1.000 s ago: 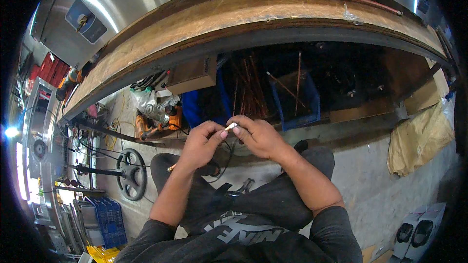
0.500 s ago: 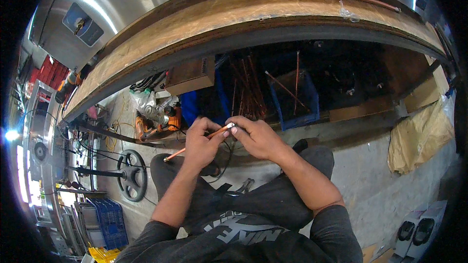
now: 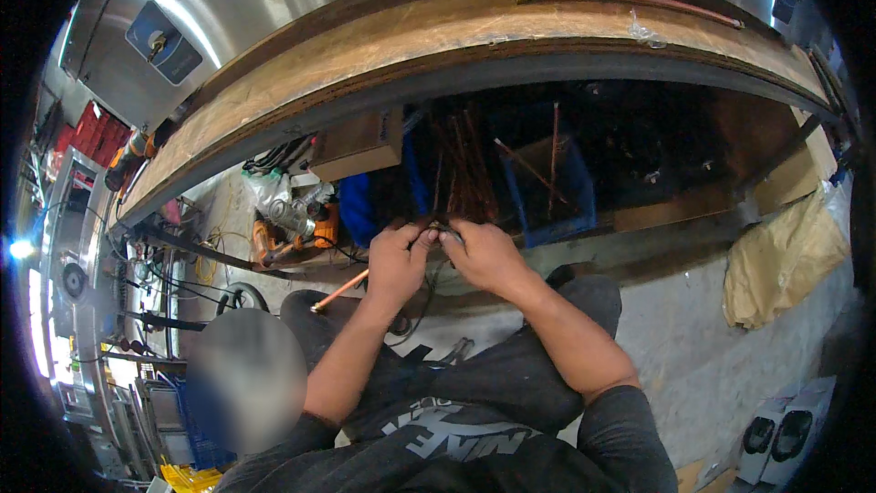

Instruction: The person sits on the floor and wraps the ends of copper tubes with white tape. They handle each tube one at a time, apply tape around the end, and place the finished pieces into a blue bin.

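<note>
A thin copper tube (image 3: 341, 290) slants through my left hand (image 3: 398, 261), its lower end sticking out past my wrist over my left knee. My left fingers are closed round it. My right hand (image 3: 485, 257) is closed too, with thumb and fingertips pinched at the tube's upper end, against those of my left hand. That end lies between the fingertips, mostly hidden and in shadow.
Ahead runs a wooden bench (image 3: 401, 50) bearing a copper pipe (image 3: 630, 2) with a brass fitting. Under it are copper tubes (image 3: 470, 164), a blue bin (image 3: 584, 192), a cardboard box (image 3: 358, 148) and an orange power tool (image 3: 266, 245). Brown paper (image 3: 776, 260) lies right.
Both hands have tilted inward, and the tube's upper end has gone from plain view into my fingertips. A blurred oval has appeared at lower left, covering part of the handwheel.
</note>
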`<state>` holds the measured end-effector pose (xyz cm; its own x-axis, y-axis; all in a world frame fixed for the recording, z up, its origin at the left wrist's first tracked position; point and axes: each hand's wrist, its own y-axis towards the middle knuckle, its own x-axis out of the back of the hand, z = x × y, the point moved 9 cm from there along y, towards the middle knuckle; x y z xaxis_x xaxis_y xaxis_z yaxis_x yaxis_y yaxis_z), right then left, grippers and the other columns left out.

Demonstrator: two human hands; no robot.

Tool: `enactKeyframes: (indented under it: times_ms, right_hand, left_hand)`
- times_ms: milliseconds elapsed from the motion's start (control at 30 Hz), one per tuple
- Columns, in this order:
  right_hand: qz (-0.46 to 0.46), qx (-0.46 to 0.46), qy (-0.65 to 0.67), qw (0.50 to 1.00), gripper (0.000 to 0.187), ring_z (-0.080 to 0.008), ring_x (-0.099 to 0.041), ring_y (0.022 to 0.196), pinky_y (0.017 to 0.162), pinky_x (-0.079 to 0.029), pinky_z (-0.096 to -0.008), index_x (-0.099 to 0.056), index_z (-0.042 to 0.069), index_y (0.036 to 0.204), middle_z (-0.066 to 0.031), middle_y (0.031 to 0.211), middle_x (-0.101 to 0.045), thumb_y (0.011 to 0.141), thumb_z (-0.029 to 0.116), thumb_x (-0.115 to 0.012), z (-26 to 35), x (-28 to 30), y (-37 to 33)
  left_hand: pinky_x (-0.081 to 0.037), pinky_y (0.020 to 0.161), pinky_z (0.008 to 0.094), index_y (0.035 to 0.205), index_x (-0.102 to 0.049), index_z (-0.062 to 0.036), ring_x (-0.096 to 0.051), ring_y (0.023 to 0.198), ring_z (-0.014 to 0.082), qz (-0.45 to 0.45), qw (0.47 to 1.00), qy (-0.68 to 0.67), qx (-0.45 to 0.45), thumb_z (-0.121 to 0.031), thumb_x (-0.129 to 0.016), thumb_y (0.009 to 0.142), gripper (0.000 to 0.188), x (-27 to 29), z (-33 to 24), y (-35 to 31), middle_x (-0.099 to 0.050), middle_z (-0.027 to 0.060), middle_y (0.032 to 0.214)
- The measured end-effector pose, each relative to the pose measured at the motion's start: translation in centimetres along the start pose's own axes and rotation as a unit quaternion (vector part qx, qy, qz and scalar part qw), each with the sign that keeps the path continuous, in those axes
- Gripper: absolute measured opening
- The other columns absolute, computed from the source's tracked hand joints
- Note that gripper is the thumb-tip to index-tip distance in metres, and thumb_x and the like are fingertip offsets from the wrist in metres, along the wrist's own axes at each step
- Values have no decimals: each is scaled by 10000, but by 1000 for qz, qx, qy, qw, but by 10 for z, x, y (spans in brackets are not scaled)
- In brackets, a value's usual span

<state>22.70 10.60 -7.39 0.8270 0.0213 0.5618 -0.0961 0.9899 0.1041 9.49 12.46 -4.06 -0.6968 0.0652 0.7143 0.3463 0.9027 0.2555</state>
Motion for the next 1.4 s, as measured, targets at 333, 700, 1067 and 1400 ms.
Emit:
enactKeyframes:
  times_ms: [333,700,1067,1400]
  right_hand:
    - [49,-50,-31,997,378,-473,-616,925,828,-494,-523,-672,37,1053,-275,980,-657,911,346,-507,-32,-17,11]
    - [-56,54,48,996,236,-437,-633,841,713,-500,-520,-683,89,916,-230,886,-666,892,302,-585,1,4,4]
    - [47,3,-49,998,469,-414,-670,875,753,-533,-490,-735,91,993,-200,916,-705,904,506,-535,-20,-38,11]
    - [120,-35,113,986,537,-354,-676,802,727,-511,-440,-713,71,971,-178,825,-689,896,584,-573,-5,-48,5]
  left_hand:
    - [-490,701,455,947,-721,-68,-629,799,379,-66,996,34,-57,-157,-655,855,145,-3,-7,-2,-662,180,833]
    - [-494,739,418,955,-707,-23,-643,844,377,-56,998,-33,1,-197,-669,873,196,8,-11,8,-684,184,885]
    - [-505,681,350,1014,-582,-76,-608,734,194,15,924,-348,156,-209,-635,942,160,5,58,63,-601,62,818]
    - [-502,804,375,1091,-575,-21,-618,864,216,26,850,-498,173,-206,-644,950,243,1,46,48,-652,90,991]
